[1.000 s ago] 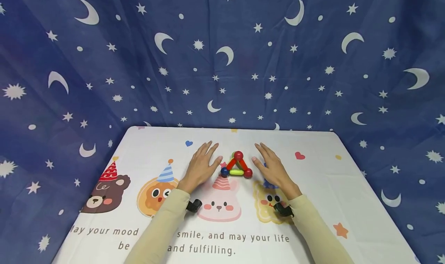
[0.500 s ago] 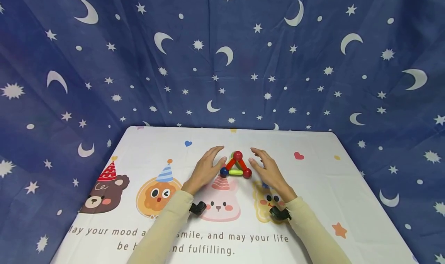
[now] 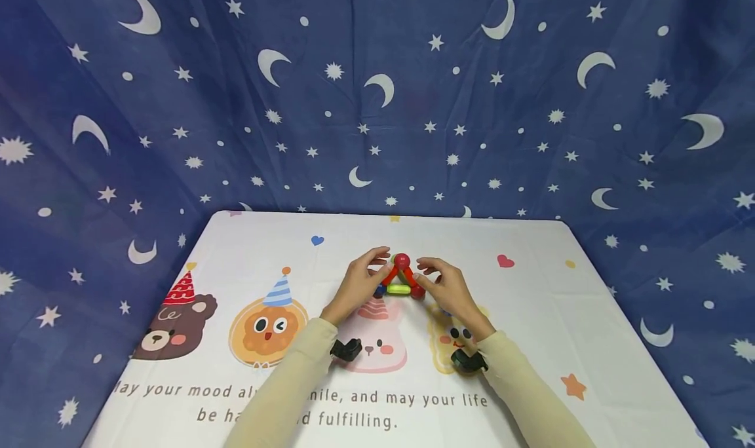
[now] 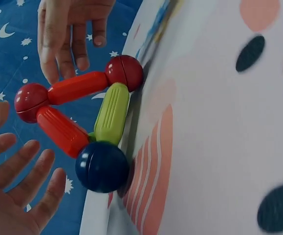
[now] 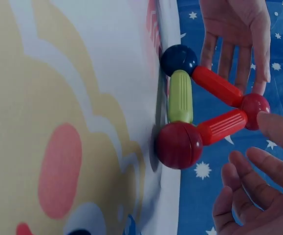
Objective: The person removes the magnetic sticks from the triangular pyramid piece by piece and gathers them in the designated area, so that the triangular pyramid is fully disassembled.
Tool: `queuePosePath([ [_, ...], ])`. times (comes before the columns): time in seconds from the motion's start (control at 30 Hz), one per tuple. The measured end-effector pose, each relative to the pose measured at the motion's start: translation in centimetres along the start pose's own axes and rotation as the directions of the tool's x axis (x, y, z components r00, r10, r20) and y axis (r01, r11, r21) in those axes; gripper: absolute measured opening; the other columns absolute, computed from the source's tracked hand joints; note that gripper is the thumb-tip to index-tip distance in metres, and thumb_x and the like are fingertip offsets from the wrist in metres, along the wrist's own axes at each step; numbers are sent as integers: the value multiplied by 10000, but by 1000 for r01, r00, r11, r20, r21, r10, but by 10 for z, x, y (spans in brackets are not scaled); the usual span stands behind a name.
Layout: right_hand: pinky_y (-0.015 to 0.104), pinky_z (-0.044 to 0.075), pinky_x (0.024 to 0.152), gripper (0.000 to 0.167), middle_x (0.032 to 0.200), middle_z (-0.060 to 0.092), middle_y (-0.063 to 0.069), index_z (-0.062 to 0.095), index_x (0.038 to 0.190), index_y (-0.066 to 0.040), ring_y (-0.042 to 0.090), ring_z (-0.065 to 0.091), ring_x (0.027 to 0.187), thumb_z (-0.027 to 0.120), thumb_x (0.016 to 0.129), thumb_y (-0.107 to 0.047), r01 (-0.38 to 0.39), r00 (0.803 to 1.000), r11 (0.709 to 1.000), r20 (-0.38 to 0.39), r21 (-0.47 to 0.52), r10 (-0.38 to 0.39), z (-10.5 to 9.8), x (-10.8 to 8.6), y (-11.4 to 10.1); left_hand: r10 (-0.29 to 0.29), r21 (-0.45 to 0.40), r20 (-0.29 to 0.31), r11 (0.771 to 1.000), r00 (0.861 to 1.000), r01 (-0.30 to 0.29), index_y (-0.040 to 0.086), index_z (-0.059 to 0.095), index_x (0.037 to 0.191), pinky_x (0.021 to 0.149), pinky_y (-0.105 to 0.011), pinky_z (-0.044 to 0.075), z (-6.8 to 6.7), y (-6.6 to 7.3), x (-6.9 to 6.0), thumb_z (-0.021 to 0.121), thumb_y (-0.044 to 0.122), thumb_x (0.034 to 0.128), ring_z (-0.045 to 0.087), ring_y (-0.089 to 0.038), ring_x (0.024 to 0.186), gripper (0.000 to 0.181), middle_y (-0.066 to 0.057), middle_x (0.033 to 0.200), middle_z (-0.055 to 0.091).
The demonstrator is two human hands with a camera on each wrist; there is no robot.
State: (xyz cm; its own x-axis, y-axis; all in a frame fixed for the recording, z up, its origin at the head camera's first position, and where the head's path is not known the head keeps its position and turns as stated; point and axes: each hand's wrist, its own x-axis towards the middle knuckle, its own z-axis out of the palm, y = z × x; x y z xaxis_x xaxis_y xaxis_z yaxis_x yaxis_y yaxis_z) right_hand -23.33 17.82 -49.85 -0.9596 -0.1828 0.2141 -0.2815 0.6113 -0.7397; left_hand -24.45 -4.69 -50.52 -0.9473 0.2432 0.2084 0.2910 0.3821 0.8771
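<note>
A magnetic ball-and-rod frame [image 3: 398, 289] stands on the table between the two hands. Its top is a red ball [image 3: 402, 261], joined by two red rods [image 4: 78, 87] to a blue ball [image 4: 101, 167] at the left and a red ball [image 5: 179, 145] at the right. A yellow-green rod [image 5: 181, 97] links the lower balls; more green behind is mostly hidden. The left hand [image 3: 358, 283], fingers bent and spread, is beside the left side. Close to the right side is the right hand [image 3: 449, 289], its fingers loosely curved; whether its thumb touches the frame is unclear.
The white tabletop cloth [image 3: 519, 369] carries printed cartoon animals, hearts and lettering. A blue curtain [image 3: 413, 94] with moons and stars hangs behind and at both sides. Each wrist wears a small black camera [image 3: 347, 350].
Both hands have moved inward toward the frame, and their fingers have bent from nearly straight. The frame stays standing in the same place on the table.
</note>
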Motion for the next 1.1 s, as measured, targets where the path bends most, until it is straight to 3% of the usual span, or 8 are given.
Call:
queuePosePath([
  [0.13, 246, 473, 723, 331, 1066, 728, 30, 677, 1205, -108, 186, 637, 942, 713, 895, -219, -45, 999, 999, 2, 8, 45, 4, 2, -3, -36, -58, 6, 998, 999, 36, 192, 558, 1364, 950, -371, 535, 2, 1, 4, 620, 272, 974, 614, -188, 1178, 403, -42, 1296, 641],
  [0.37, 308, 499, 766, 313, 1003, 741, 47, 718, 1137, -101, 194, 654, 911, 763, 859, -239, -47, 999, 999, -10, -3, 47, 11, 4, -2, -67, -107, 37, 992, 997, 70, 174, 582, 1344, 945, -362, 537, 7, 3, 8, 683, 240, 931, 624, -191, 1174, 430, -15, 1279, 654],
  [0.83, 211, 456, 561, 289, 864, 713, 59, 744, 1086, -101, 169, 601, 731, 800, 821, -201, -80, 997, 997, -22, 8, 80, 18, 7, -2, -28, -95, 72, 995, 997, 35, 183, 601, 1338, 873, -292, 565, 13, 4, 14, 711, 211, 907, 661, -248, 1082, 446, -75, 1248, 666],
  [1.1, 191, 470, 580, 271, 921, 718, 81, 743, 1092, -74, 159, 594, 701, 781, 838, -159, -39, 999, 999, -38, 4, 39, 24, 9, -2, -21, -71, 39, 997, 999, 24, 154, 627, 1294, 846, -290, 573, 14, 5, 16, 724, 165, 892, 660, -222, 1080, 413, -71, 1225, 671],
])
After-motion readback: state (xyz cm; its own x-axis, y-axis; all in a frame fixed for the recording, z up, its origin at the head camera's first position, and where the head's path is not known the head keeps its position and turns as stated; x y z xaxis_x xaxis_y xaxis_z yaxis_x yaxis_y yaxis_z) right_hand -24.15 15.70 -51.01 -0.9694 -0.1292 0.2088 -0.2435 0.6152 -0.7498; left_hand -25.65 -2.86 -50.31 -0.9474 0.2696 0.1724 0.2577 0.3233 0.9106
